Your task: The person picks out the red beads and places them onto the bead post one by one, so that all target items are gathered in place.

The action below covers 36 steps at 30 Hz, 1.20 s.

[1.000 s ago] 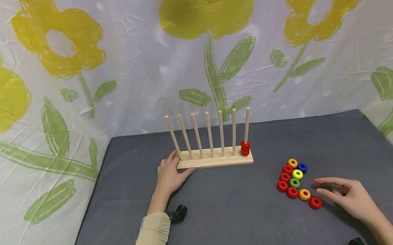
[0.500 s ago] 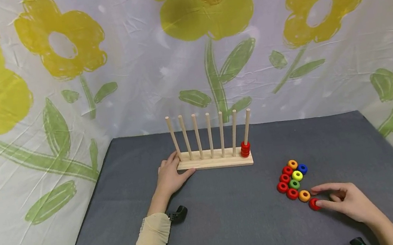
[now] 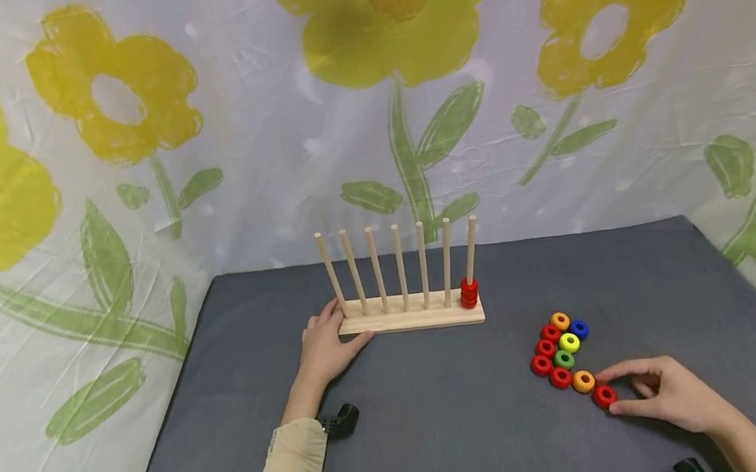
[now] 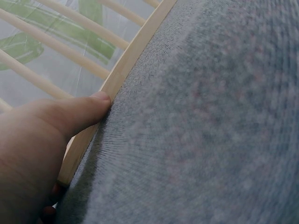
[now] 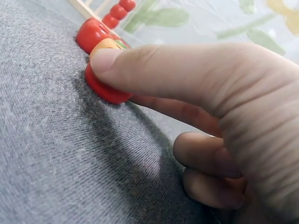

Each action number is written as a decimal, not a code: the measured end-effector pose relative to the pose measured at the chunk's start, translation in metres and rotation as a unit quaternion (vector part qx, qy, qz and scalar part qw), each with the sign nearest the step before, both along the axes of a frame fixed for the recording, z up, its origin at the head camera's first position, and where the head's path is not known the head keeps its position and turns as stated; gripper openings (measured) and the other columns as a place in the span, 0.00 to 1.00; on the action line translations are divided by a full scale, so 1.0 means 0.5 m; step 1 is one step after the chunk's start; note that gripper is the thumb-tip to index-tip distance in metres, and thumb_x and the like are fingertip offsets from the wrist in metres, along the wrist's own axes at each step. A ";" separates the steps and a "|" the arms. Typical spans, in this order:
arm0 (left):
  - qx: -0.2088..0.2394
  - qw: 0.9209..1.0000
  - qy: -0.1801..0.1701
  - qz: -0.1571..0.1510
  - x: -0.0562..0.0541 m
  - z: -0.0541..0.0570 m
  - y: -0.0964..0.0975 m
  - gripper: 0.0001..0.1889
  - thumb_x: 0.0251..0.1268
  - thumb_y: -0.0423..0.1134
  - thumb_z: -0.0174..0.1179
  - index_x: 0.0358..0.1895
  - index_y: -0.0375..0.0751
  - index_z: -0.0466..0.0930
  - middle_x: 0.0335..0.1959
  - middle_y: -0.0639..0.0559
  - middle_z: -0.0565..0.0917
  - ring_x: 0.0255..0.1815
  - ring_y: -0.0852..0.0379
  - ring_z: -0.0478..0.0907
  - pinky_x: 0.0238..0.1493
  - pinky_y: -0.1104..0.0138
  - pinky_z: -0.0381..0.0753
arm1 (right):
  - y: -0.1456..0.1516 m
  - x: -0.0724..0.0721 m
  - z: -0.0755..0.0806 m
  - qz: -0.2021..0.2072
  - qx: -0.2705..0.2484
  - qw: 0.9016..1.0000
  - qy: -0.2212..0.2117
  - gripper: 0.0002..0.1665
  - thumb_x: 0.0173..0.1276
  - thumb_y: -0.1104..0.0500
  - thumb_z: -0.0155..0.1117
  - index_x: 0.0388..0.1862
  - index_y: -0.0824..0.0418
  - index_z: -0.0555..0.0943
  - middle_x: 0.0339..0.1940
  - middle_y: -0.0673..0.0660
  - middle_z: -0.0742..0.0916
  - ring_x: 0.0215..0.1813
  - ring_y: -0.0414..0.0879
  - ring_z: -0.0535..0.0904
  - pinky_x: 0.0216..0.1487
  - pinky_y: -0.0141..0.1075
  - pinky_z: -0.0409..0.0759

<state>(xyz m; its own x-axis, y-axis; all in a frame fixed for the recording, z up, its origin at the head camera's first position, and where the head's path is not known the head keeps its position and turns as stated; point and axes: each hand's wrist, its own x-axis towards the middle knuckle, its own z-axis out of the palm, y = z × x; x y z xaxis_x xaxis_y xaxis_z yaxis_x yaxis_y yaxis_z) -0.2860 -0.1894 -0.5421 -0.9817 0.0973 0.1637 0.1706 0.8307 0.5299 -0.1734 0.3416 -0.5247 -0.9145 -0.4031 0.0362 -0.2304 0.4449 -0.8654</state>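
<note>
A wooden peg rack [image 3: 410,318] stands toward the back of the table, with several upright pegs in a row. Red rings [image 3: 469,293] are stacked on its rightmost peg. My left hand [image 3: 327,348] grips the rack's left end, thumb along the front edge; the left wrist view shows that thumb [image 4: 88,112] on the edge of the base. Lower right, my right hand [image 3: 668,393] pinches a red ring [image 3: 605,397] between thumb and forefinger. In the right wrist view the thumb covers part of this red ring [image 5: 110,91], which sits low at the cloth.
Left of the right hand lies a cluster of rings: an orange ring [image 3: 584,381], a green ring [image 3: 564,360], a yellow ring [image 3: 569,343], a blue ring [image 3: 579,329] and several red ones. A grey cloth [image 3: 450,435] covers the table; a flowered curtain [image 3: 252,165] hangs behind.
My right hand has moved slightly left and down to the nearest red ring, and its thumb and forefinger have closed on it. The left hand stays on the rack.
</note>
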 end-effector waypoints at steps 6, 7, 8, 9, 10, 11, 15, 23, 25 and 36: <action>-0.002 1.000 0.002 0.005 0.001 0.000 0.001 0.43 0.64 0.61 0.68 0.75 0.36 0.69 0.77 0.39 0.62 0.65 0.37 0.65 0.60 0.44 0.62 | 0.001 -0.001 0.002 0.029 -0.011 1.000 0.000 0.20 0.60 0.65 0.78 0.53 0.62 0.87 0.11 0.55 0.62 0.15 0.39 0.52 0.15 0.32 0.61; -0.002 1.000 0.003 0.005 0.001 -0.001 0.001 0.43 0.64 0.61 0.67 0.75 0.36 0.69 0.77 0.39 0.62 0.65 0.37 0.65 0.61 0.44 0.62 | 0.001 0.000 0.002 0.030 -0.009 1.000 -0.001 0.20 0.60 0.65 0.78 0.53 0.63 0.87 0.12 0.55 0.63 0.15 0.39 0.52 0.15 0.33 0.61; -0.002 1.000 0.003 0.005 0.001 -0.002 0.002 0.44 0.64 0.62 0.67 0.75 0.37 0.69 0.77 0.39 0.62 0.65 0.37 0.65 0.61 0.44 0.62 | 0.000 0.001 0.003 0.027 -0.007 1.000 -0.004 0.20 0.60 0.65 0.78 0.52 0.63 0.87 0.12 0.55 0.64 0.15 0.37 0.53 0.15 0.33 0.61; -0.002 1.000 0.004 0.005 0.001 -0.003 0.001 0.44 0.64 0.62 0.67 0.75 0.37 0.69 0.77 0.39 0.62 0.65 0.37 0.65 0.61 0.44 0.62 | 0.000 0.001 0.004 0.023 -0.004 1.000 -0.008 0.20 0.61 0.65 0.78 0.52 0.63 0.87 0.12 0.54 0.64 0.16 0.36 0.53 0.15 0.33 0.61; -0.002 1.000 0.005 0.005 0.001 -0.004 0.001 0.44 0.64 0.62 0.67 0.75 0.37 0.69 0.77 0.39 0.62 0.65 0.37 0.65 0.61 0.44 0.62 | -0.001 0.002 0.004 0.020 -0.002 1.000 -0.010 0.19 0.61 0.64 0.78 0.52 0.63 0.87 0.12 0.53 0.65 0.16 0.35 0.54 0.15 0.34 0.61; -0.003 1.000 0.007 0.005 0.001 -0.005 0.001 0.44 0.64 0.62 0.67 0.75 0.36 0.69 0.77 0.39 0.62 0.65 0.37 0.65 0.60 0.44 0.63 | -0.001 0.002 0.005 0.018 0.000 1.000 -0.012 0.19 0.61 0.64 0.78 0.52 0.63 0.87 0.12 0.52 0.66 0.17 0.34 0.54 0.15 0.34 0.61; -0.005 1.000 0.009 0.005 0.002 -0.007 0.000 0.44 0.63 0.62 0.68 0.75 0.36 0.69 0.77 0.39 0.62 0.65 0.37 0.66 0.60 0.45 0.63 | -0.002 0.003 0.006 0.014 0.003 1.000 -0.013 0.19 0.61 0.64 0.78 0.51 0.64 0.87 0.13 0.49 0.66 0.17 0.33 0.55 0.15 0.35 0.61; -0.004 1.000 0.007 0.004 0.001 -0.004 -0.001 0.44 0.64 0.62 0.67 0.76 0.38 0.68 0.78 0.40 0.61 0.64 0.37 0.66 0.60 0.45 0.63 | -0.008 0.003 0.011 0.006 0.005 1.000 0.002 0.17 0.61 0.64 0.78 0.50 0.63 0.88 0.14 0.48 0.63 0.17 0.34 0.54 0.14 0.36 0.59; -0.004 1.000 0.006 0.004 0.000 -0.004 -0.002 0.44 0.64 0.62 0.67 0.76 0.38 0.67 0.78 0.40 0.61 0.64 0.37 0.66 0.59 0.45 0.63 | -0.008 0.004 0.013 -0.001 0.007 1.000 -0.003 0.17 0.61 0.64 0.78 0.50 0.61 0.88 0.14 0.46 0.64 0.17 0.34 0.54 0.15 0.35 0.60; -0.002 1.000 0.006 0.002 0.000 -0.004 -0.003 0.44 0.64 0.62 0.67 0.76 0.38 0.67 0.78 0.40 0.61 0.64 0.37 0.66 0.59 0.45 0.63 | -0.018 0.012 0.026 0.011 -0.042 0.999 0.031 0.18 0.63 0.69 0.75 0.52 0.65 0.86 0.12 0.54 0.65 0.15 0.42 0.52 0.14 0.35 0.62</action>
